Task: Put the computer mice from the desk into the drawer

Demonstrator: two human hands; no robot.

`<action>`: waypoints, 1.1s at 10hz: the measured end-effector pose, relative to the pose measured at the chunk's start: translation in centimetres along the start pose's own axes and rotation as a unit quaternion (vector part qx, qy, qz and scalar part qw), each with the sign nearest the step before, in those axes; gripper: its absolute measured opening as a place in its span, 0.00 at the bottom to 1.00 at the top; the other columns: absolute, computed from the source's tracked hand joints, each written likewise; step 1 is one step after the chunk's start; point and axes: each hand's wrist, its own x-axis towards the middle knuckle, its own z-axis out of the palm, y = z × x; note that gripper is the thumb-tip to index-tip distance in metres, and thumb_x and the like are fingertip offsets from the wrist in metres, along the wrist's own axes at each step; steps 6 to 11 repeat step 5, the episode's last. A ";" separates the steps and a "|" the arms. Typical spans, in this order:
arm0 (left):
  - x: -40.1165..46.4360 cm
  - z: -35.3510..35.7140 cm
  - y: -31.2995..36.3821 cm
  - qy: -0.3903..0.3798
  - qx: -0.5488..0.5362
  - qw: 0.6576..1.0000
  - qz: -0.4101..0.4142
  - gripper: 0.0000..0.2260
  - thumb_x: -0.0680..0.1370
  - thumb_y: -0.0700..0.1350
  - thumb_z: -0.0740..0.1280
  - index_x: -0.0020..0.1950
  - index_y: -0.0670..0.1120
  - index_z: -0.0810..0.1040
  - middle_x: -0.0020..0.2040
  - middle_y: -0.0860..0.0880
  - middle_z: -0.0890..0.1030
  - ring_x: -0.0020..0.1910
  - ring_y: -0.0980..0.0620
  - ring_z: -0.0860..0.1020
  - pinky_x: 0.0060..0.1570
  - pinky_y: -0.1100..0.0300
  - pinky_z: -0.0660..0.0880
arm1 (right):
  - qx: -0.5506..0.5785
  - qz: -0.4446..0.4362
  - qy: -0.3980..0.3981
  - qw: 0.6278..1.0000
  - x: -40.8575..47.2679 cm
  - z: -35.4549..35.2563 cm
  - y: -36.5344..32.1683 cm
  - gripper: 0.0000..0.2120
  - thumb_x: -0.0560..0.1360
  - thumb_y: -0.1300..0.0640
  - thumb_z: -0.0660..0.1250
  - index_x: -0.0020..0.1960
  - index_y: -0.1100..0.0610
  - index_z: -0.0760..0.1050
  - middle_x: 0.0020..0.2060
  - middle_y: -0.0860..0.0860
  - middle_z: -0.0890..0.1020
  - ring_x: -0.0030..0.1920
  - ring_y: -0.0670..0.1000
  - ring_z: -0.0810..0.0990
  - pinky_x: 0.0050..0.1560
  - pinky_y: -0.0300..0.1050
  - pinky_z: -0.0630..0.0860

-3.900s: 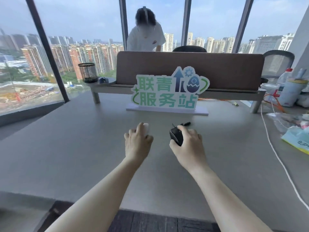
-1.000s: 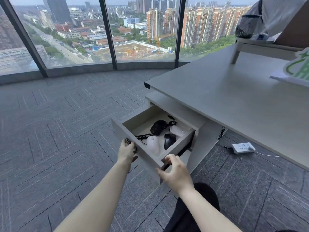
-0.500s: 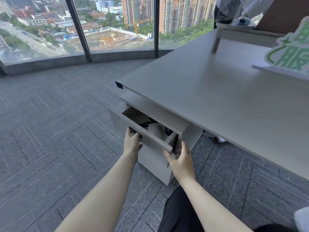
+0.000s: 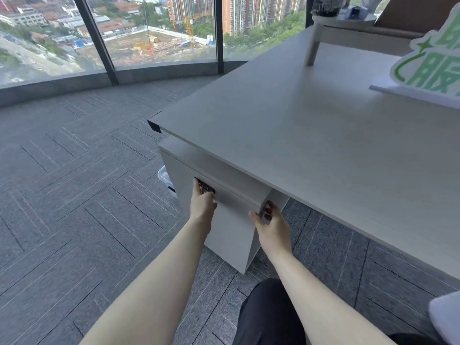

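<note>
While both hands press the drawer (image 4: 236, 199) front (flush, shut), left hand (image 4: 202, 204) flat, right hand (image 4: 270, 224) gripping its edge.

Above and right of my hands, the grey desk (image 4: 311, 135) carries a green-lettered sign (image 4: 428, 70) and a riser shelf (image 4: 348, 33).

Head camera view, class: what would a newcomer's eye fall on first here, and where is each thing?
Two bare arms reach to the shut drawer under the grey desk: the left hand at its black lock panel, the right hand at its right corner. Behind, tall windows show a city; a green-and-white sign stands at the desk's right edge.
</note>
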 end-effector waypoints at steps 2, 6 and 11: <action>1.0 -0.4 0.1 -0.029 0.003 0.999 -0.021 0.38 0.75 0.31 0.55 0.79 0.59 0.50 0.77 0.45 0.64 0.73 0.42 0.66 0.64 0.49 0.73 | -0.024 -0.004 0.012 1.000 0.3 0.1 0.1 0.18 0.74 0.46 0.70 0.57 0.57 0.76 0.52 0.53 0.84 0.53 0.54 0.82 0.50 0.46 0.76; -4.9 -2.2 -1.1 -0.008 0.083 0.997 -0.002 0.29 0.77 0.35 0.58 0.77 0.49 0.59 0.70 0.42 0.71 0.65 0.43 0.73 0.62 0.49 0.71 | -0.021 -0.004 0.042 0.999 -2.5 -1.9 -1.4 0.09 0.76 0.58 0.65 0.56 0.54 0.77 0.48 0.51 0.84 0.49 0.53 0.82 0.46 0.47 0.78; -4.9 -2.2 -1.1 -0.008 0.083 0.997 -0.002 0.29 0.77 0.35 0.58 0.77 0.49 0.59 0.70 0.42 0.71 0.65 0.43 0.73 0.62 0.49 0.71 | -0.021 -0.004 0.042 0.999 -2.5 -1.9 -1.4 0.09 0.76 0.58 0.65 0.56 0.54 0.77 0.48 0.51 0.84 0.49 0.53 0.82 0.46 0.47 0.78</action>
